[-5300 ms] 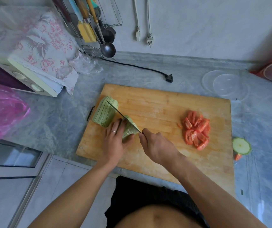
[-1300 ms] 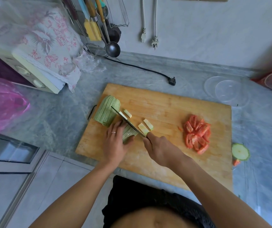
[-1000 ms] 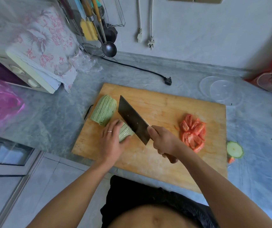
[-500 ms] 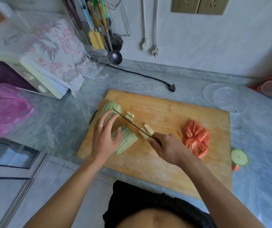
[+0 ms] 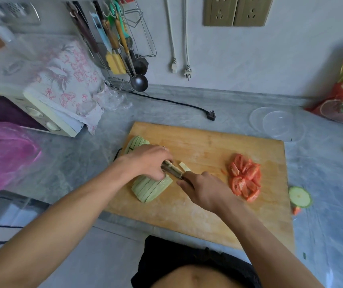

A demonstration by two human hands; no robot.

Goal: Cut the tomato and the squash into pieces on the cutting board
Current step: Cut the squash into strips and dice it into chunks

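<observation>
A wooden cutting board (image 5: 208,213) lies on the grey counter. Cut tomato pieces (image 5: 245,178) are heaped at its right. One sliced pale green squash half (image 5: 151,189) lies near the board's middle-left, another sliced squash half (image 5: 134,142) sits at the far left, partly hidden by my left hand (image 5: 148,161). That hand reaches over the knife blade (image 5: 171,170) with fingers curled down at small squash pieces (image 5: 184,166). My right hand (image 5: 204,189) grips the knife handle, blade lying low over the board.
A round squash end slice (image 5: 299,197) and a tomato scrap (image 5: 296,210) lie on the counter right of the board. Clear plastic lids (image 5: 277,123) sit behind it, a black plug (image 5: 211,115) at the back, an appliance under cloth (image 5: 62,80) and a pink bag (image 5: 4,154) at left.
My left hand moved from the near squash half across the blade to the small cut pieces. The knife stays low on the board in my right hand.
</observation>
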